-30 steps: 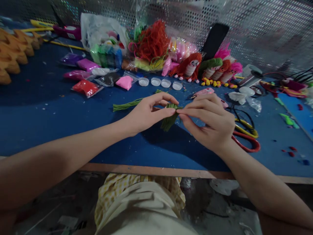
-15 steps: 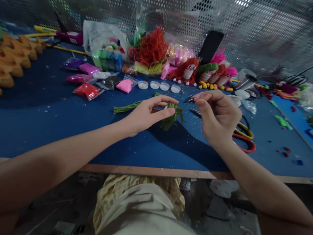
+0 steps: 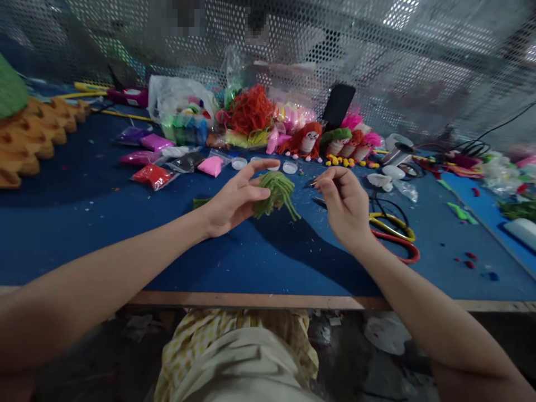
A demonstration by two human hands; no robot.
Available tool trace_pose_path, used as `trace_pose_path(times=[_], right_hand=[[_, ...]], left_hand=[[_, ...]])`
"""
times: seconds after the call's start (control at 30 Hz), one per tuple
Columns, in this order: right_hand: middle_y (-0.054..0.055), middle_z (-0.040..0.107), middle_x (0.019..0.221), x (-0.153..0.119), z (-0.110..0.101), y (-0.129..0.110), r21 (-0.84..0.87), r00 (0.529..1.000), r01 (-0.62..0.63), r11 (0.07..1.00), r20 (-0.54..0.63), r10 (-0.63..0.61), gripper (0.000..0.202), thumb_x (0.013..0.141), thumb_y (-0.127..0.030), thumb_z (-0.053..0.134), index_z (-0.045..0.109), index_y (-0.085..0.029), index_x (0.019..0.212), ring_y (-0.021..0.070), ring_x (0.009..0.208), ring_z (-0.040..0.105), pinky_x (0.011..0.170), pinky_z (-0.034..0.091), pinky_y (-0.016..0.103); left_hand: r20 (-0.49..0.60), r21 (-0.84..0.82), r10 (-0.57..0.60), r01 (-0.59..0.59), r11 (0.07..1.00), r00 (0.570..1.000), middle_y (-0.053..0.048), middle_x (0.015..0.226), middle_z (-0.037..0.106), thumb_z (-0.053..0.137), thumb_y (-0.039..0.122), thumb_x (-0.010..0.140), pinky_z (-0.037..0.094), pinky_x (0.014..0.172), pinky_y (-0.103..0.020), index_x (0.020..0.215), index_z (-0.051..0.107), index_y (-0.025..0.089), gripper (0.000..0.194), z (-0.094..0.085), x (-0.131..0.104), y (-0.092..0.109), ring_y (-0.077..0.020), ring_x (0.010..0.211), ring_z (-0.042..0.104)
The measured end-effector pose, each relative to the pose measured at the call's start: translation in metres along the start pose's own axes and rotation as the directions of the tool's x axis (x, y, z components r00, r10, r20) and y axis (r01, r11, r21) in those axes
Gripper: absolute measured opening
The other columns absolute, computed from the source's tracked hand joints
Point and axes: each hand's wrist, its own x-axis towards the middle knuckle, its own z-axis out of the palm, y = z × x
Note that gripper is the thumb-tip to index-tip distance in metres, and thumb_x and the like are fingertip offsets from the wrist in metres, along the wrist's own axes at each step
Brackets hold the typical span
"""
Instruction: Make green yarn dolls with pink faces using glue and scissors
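Observation:
A bundle of green yarn (image 3: 275, 192) is gripped in my left hand (image 3: 230, 204), with the thumb in front and the index finger stretched over it. Loose strand ends hang down on its right side. More green strands (image 3: 201, 202) lie on the table behind my left wrist. To the right, my right hand (image 3: 345, 204) is held in a pinch, thumb against the fingers; whatever is between them is too small to make out. Red-handled scissors (image 3: 414, 254) and a yellow handle (image 3: 391, 223) lie beside and partly behind my right hand. Dark pointed tips (image 3: 319, 200) show left of it.
Small clear dishes (image 3: 290, 167) stand beyond my hands. Bags of coloured clay (image 3: 154, 176) lie back left. Yarn-haired dolls (image 3: 310, 142), red yarn (image 3: 253, 109) and a black phone-like slab (image 3: 339, 106) line the mesh partition. An orange bumpy tray (image 3: 33, 134) sits far left.
The green yarn bundle has been turned and raised, with its looped top now facing up. My right hand has moved left in the picture, still pinched. The view has tilted up a little.

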Motion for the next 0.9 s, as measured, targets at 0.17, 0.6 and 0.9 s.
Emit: trace_pose_path(times=[0.17,0.6,0.9], right_hand=[[-0.001,0.054,0.08,-0.001,0.001,-0.002,0.072,0.998,-0.055,0.996,0.033,0.053,0.039,0.101,-0.062,0.052,0.053,-0.025,0.089,0.0144,0.076,0.05,0.069,0.043,0.031],[0.007,0.076,0.11,-0.004,-0.001,-0.017,-0.093,0.951,0.292,0.952,0.132,-0.279,0.024,0.098,-0.016,0.055,0.076,-0.026,0.104,0.021,0.104,0.069,0.097,0.05,0.044],[0.004,0.074,0.102,-0.01,0.002,-0.025,0.017,0.957,0.052,0.998,0.284,-0.055,0.023,0.1,-0.045,0.062,0.07,-0.024,0.099,0.02,0.099,0.064,0.09,0.045,0.04]], left_hand=[[0.027,-0.248,-0.179,0.18,0.952,0.983,0.0,0.104,0.076,0.083,0.027,0.066,0.057,0.082,-0.021,0.107,0.072,0.022,0.042,0.0,-0.001,0.008,-0.0141,0.094,0.069],[-0.029,-0.016,-0.04,0.039,0.999,0.999,-0.003,0.125,0.072,0.091,0.03,0.061,0.058,0.091,-0.031,0.115,0.072,0.028,0.057,-0.005,0.005,0.0,-0.023,0.114,0.07],[-0.024,0.082,-0.005,0.007,0.997,1.0,-0.006,0.115,0.08,0.098,0.03,0.058,0.054,0.102,-0.037,0.116,0.079,0.024,0.061,-0.006,0.006,-0.009,-0.0229,0.11,0.072]])
